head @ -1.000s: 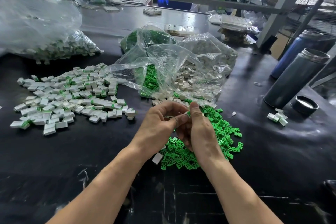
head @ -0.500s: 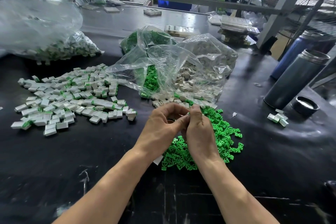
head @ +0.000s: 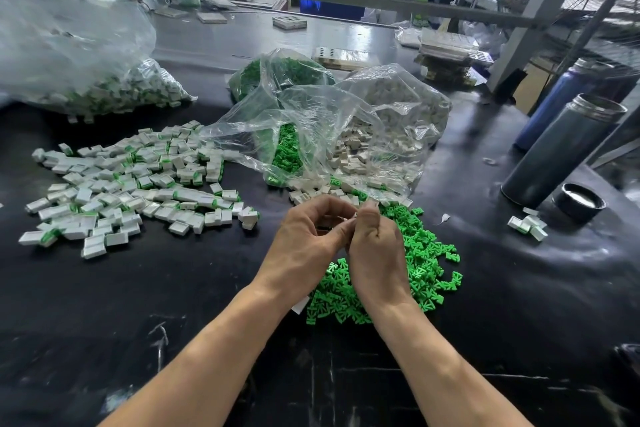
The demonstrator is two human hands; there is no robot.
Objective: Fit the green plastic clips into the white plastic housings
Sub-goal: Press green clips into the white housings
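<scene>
Your left hand (head: 304, 246) and right hand (head: 375, 253) meet fingertip to fingertip, pinching one small white housing (head: 353, 216) above the loose green clips (head: 422, 263). Bare black surface (head: 156, 305) lies left of your forearms. Finished pieces (head: 131, 191) spread beyond your left hand. Three clear bags (head: 311, 121) sit farther out, two flasks (head: 561, 152) far right. No writing is legible.

On the counter (head: 173, 288) I see the assembled housings (head: 131, 187) spread at ten o'clock, loose clips (head: 426, 260) heaped at one o'clock under my hands, open bags (head: 329, 121) behind them at twelve, flasks (head: 561, 152) at two.
</scene>
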